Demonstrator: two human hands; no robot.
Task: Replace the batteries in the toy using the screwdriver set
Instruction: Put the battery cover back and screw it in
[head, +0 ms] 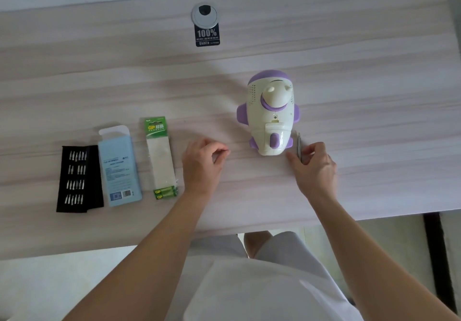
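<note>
Silver screwdriver (299, 146), tip away, beside toy (270, 113)

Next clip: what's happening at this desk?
A person works at a desk with the toy lying on it. The right hand grips a slim screwdriver beside the toy's near end. The left hand, fingers curled, is left of the toy; whether it pinches anything is unclear. The bit tray, blue box and battery pack lie further left.

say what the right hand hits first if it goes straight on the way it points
Probably the toy, at its purple wing; the right hand aims its screwdriver there, though depth is unclear.
</note>
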